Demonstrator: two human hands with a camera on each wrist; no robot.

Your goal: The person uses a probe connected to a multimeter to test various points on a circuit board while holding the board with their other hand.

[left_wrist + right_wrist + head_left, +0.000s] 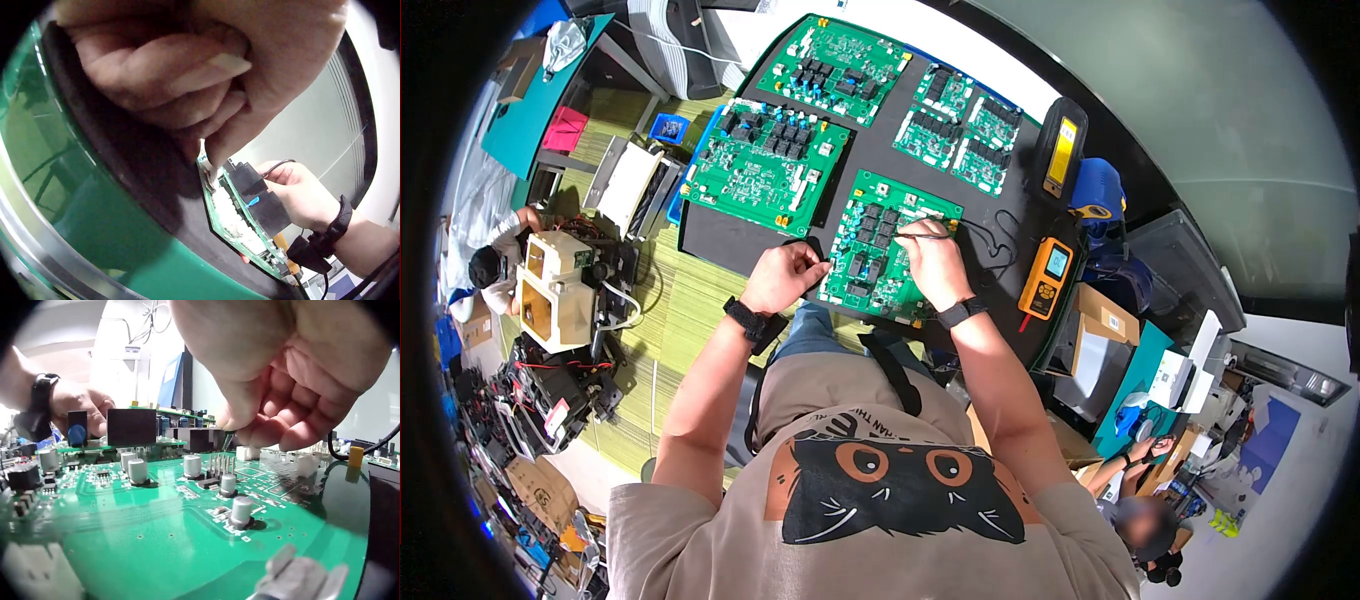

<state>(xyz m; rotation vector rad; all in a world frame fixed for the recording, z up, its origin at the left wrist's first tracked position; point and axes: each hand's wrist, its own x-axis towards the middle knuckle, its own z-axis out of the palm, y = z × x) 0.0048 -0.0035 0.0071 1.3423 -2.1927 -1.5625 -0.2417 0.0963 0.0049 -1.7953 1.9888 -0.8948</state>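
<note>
A green circuit board (897, 282) with black relays lies at the near edge of the dark table in the head view. My left hand (780, 280) is at its left edge, and in the left wrist view the thumb and curled fingers (169, 75) pinch the board's corner. Over the board's right part, my right hand (933, 262) pinches a thin probe (229, 441), its metal tip pointing down among the components by some header pins (222, 464). A black cable (990, 240) trails from that hand across the table. The probe's upper part is hidden by the fingers.
Two large green boards (750, 175) lie left and behind, with several smaller boards (928, 137) at the back. An orange handheld meter (1048, 277) lies on the right, near a black device with a yellow label (1062, 150) and a blue tool (1098, 190). Cardboard boxes (1105, 325) stand beyond.
</note>
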